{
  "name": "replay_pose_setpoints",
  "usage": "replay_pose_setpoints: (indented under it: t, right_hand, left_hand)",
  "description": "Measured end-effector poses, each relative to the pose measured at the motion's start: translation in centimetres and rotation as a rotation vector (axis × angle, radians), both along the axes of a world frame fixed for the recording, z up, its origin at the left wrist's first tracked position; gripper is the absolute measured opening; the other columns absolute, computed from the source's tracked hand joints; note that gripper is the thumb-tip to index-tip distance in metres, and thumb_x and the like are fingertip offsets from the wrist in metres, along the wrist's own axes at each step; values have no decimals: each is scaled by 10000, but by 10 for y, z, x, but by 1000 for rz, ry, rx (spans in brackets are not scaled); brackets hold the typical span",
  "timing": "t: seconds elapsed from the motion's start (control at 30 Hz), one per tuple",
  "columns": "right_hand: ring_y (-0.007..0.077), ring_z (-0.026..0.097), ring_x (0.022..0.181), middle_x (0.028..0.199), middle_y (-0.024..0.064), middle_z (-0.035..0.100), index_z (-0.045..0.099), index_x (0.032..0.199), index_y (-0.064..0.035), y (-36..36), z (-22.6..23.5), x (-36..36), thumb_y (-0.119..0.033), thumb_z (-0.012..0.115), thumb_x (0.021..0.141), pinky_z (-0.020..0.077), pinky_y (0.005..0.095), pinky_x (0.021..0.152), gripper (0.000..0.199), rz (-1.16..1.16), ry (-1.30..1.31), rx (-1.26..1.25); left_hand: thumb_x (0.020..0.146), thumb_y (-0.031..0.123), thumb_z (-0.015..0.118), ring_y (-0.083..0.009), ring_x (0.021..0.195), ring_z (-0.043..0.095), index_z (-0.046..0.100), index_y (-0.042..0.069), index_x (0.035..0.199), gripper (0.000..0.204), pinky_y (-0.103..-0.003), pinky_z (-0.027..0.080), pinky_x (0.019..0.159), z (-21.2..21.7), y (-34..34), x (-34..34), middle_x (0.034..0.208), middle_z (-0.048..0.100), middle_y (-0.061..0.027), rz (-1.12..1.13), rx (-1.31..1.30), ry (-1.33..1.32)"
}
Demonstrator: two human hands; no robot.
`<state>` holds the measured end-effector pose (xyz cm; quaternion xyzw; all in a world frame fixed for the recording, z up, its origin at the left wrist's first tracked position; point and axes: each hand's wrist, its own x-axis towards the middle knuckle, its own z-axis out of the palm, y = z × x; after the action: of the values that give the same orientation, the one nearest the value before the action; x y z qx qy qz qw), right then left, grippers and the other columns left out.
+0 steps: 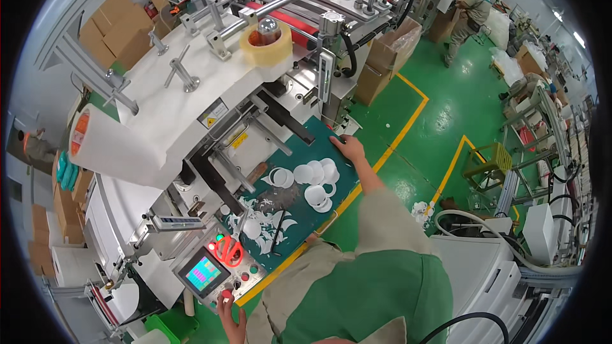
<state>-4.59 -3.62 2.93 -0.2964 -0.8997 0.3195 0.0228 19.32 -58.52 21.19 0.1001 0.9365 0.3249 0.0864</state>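
Green-painted factory floor with yellow lane lines (408,118) runs from twelve toward three o'clock; another person works far off near one o'clock. You stand over a white converting machine with a dark green work table (319,134).

Your right hand (349,148) rests at the table's far edge, fingers curled over the rim, gripping only the edge. Just at its seven o'clock lies a cluster of white round die-cut pieces (315,181); more white scraps (264,226) lie toward eight o'clock.

Your left hand (231,312) sits at the grey control panel (248,277), a fingertip on a red round button (226,293); the rest of the hand is too cropped to tell. Red-handled scissors (228,250) lie above the small colour screen (204,274).

Risk, as a judgement: the machine moving while that right hand is so near the rollers, or a sleeve sweeping pieces off the table.
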Motion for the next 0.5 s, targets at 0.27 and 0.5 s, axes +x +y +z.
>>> replay_pose_setpoints:
  t: [0.27, 0.5]
  right_hand:
    - [300, 605, 923, 995, 142, 638, 651, 1018, -92, -1, 0, 1, -642, 498, 747, 469, 372, 806, 632, 6, 27, -2]
    - [296, 615, 891, 941, 136, 651, 671, 981, -95, -2, 3, 3, -650, 495, 745, 478, 368, 785, 628, -21, 41, 35]
  left_hand:
    - [783, 126, 605, -348, 1236, 355, 521, 36, 1178, 413, -405, 305, 982, -21, -20, 18, 1290, 403, -209, 146, 39, -76]
    - [796, 88, 596, -307, 1238, 371, 513, 58, 1193, 407, -396, 310, 981, -15, -20, 20, 1249, 472, -140, 122, 17, -52]
